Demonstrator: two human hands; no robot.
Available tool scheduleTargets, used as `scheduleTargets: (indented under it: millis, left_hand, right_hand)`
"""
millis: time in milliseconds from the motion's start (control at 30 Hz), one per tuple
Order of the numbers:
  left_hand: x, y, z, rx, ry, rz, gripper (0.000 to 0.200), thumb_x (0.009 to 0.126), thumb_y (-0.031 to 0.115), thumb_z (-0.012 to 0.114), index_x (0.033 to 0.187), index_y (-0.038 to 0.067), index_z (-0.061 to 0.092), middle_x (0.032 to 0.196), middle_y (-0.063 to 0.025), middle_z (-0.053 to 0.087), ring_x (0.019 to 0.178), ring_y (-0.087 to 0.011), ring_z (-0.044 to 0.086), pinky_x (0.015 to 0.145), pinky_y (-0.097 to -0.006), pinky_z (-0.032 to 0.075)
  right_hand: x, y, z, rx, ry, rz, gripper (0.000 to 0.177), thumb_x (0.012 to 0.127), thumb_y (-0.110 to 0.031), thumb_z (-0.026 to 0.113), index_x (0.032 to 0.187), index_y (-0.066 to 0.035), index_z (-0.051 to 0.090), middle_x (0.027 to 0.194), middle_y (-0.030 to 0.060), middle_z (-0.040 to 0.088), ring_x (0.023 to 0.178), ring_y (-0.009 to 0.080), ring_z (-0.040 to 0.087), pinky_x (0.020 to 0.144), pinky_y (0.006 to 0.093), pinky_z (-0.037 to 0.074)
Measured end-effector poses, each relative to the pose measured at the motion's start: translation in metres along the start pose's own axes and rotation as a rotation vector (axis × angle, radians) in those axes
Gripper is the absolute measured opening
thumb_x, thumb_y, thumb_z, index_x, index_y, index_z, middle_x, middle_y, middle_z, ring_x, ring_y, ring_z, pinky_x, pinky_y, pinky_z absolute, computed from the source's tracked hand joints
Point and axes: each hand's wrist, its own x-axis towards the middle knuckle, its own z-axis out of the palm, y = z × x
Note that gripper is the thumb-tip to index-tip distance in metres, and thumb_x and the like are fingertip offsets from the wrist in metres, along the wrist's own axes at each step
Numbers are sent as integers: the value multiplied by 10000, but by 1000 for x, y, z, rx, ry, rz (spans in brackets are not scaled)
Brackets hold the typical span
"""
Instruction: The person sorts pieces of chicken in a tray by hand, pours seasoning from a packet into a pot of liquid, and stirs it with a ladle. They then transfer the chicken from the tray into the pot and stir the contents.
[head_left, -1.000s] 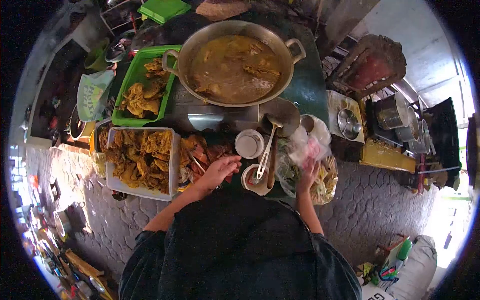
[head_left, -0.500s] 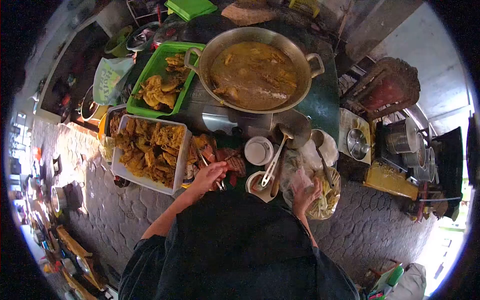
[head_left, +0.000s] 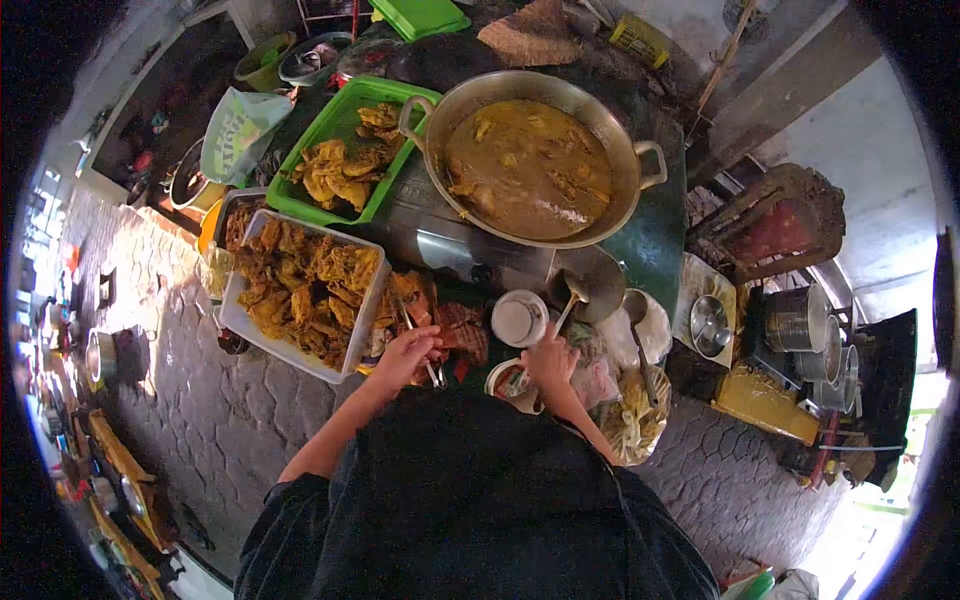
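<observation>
My left hand is closed over metal tongs, beside a crumpled reddish cloth. My right hand has its fingers curled over the handle end of a large skimmer with a broad, round, dark blade. That grip is partly hidden by the back of the hand. Left of the handle stands a white cup, and below it a small white tub. Fried chicken pieces fill a white plastic container on my left.
A wide metal pan of brown broth with pieces in it stands at the back. Beside it is a green tray with cooked chicken. To the right lie a ladle and plastic bags. Stacked pots stand farther right.
My right hand has moved left from the plastic bags onto the skimmer's handle. My left hand stays by the tongs, shifted slightly left. The whole view has turned a little.
</observation>
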Motion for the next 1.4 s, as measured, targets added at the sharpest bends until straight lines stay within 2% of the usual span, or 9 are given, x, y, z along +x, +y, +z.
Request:
scheduleTargets:
  millis: [233, 467, 567, 633, 700, 767, 1000, 1133, 1400]
  left_hand:
    - [2, -7, -6, 15, 29, -4, 370, 944, 232, 483, 1249, 24, 476, 1054, -39, 587, 898, -112, 563, 798, -259, 449]
    - [7, 1, -6, -11, 22, 38, 352, 942, 234, 486, 1228, 30, 501, 1073, -52, 592, 895, -108, 557, 786, -258, 453]
    - [14, 0, -21, 46, 79, 60, 324, 929, 192, 509, 1208, 29, 514, 1056, -46, 596, 894, -127, 562, 790, -264, 455]
    - [12, 4, -31, 145, 209, 192, 311, 922, 164, 516, 1201, 27, 517, 1052, -53, 594, 901, -140, 561, 785, -270, 458]
    - [4, 22, -44, 530, 444, 513, 276, 906, 106, 526, 1167, 15, 522, 1081, -99, 565, 940, -181, 558, 773, -289, 461]
    - [1, 28, -63, 665, 555, 506, 262, 907, 100, 516, 1155, 15, 525, 1111, -117, 541, 955, -203, 557, 781, -300, 460]
    - [-15, -11, -149, 734, 1061, 579, 271, 876, 45, 506, 1146, 26, 528, 1194, -156, 471, 1102, -316, 478, 835, -355, 440]
    - [-48, -16, -173, 947, 1190, 326, 315, 863, 55, 510, 1178, 53, 526, 1263, -150, 420, 1189, -354, 389, 968, -420, 343]
    - [-71, -53, -205, 972, 1539, 20, 397, 881, 109, 545, 1265, 70, 450, 1330, -146, 336, 1242, -343, 311, 1018, -464, 267]
  right_hand:
    - [10, 18, 6, 236, 13, 196, 812, 771, -317, 653, 1401, -91, 194, 1156, 245, 522, 998, 386, 553, 957, 491, 323]
    - [14, 85, -9, 630, 240, 207, 645, 739, -217, 620, 1300, 7, 392, 1133, 258, 547, 960, 397, 558, 814, 434, 460]
    - [17, 133, 11, 638, 310, 125, 584, 773, -155, 590, 1297, 12, 396, 1039, 210, 591, 870, 309, 590, 772, 389, 471]
    - [-33, 93, -63, 1026, 514, 52, 548, 784, -63, 524, 1312, 3, 396, 692, 31, 499, 497, 97, 440, 447, 260, 378]
    - [-31, 99, -77, 1003, 603, -28, 516, 811, -85, 519, 1306, 7, 408, 693, 29, 503, 471, 92, 426, 418, 252, 359]
    - [-40, 84, -107, 974, 695, -106, 486, 837, -108, 514, 1299, 10, 420, 695, 27, 507, 445, 86, 413, 390, 245, 341]
    - [-15, -18, -206, 1014, -22, -227, 403, 892, -136, 472, 1286, -52, 468, 751, 51, 539, 464, 73, 445, 366, 217, 318]
    - [21, -46, -212, 946, -347, -317, 397, 901, -131, 448, 1290, -53, 463, 824, 49, 553, 503, 73, 473, 364, 207, 320]
    - [56, -68, -217, 1000, -391, -272, 413, 880, -104, 415, 1289, -62, 460, 796, 54, 541, 475, 98, 482, 328, 233, 361]
